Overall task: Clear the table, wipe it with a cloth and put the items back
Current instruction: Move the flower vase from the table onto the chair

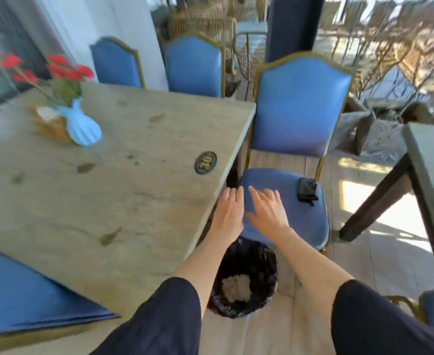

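Left grip (227, 213) and right grip (268, 211) are both flat, fingers straight, holding nothing. They sit side by side over the blue chair (300, 111) seat, just right of the tabletop (134, 201). Dark cloth (307, 188) lies on the seat's far right corner, apart from both. Blue vase (81, 126) with red flowers stands far left on the tabletop, number plate (205, 162) near its right edge. Lined bin (251, 262) is on the floor under the arms.

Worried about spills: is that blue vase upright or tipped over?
Upright: the blue vase stands on its base on the table, red flowers rising from it.
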